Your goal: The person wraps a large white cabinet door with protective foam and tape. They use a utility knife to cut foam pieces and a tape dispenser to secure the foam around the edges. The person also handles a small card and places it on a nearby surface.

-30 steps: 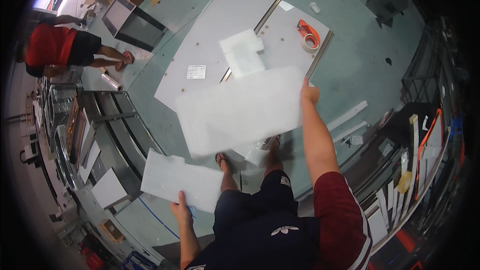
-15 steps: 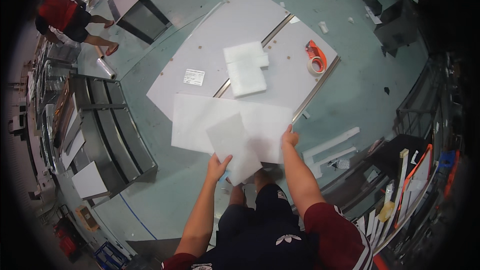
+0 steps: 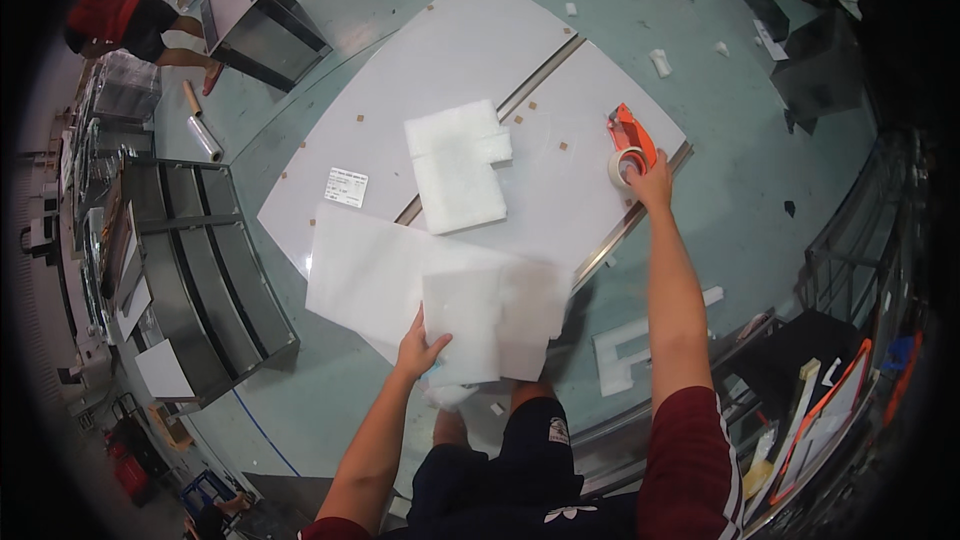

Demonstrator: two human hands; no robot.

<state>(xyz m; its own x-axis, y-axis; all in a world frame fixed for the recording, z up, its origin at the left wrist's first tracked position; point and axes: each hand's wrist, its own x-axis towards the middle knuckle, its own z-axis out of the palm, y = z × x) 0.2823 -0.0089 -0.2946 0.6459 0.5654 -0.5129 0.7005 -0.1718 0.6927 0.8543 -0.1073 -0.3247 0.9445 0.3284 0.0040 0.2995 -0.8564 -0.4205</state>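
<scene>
My left hand (image 3: 418,346) grips the left edge of a small white foam sheet (image 3: 462,340), thumb on top. This sheet overlaps a larger white foam sheet (image 3: 365,255), which lies across the near edge of a big pale panel (image 3: 400,70). At the panel's right side my right hand (image 3: 652,182) is closed at an orange tape dispenser (image 3: 632,130) with a roll of tape, its fingers by the roll. The fingertips are partly hidden. A thick notched stack of white foam (image 3: 455,175) rests mid-panel, beside a printed white label (image 3: 346,187).
Grey metal shelving frames (image 3: 205,270) stand at the left. A metal cabinet (image 3: 262,25) is at the far left, near another person (image 3: 125,15) in red. White foam strips (image 3: 625,350) lie on the floor at right, near a cart (image 3: 820,420) of long pieces.
My right hand has left the large foam sheet's right edge and moved up and right to the tape dispenser. My left hand still holds the small sheet, now turned more upright.
</scene>
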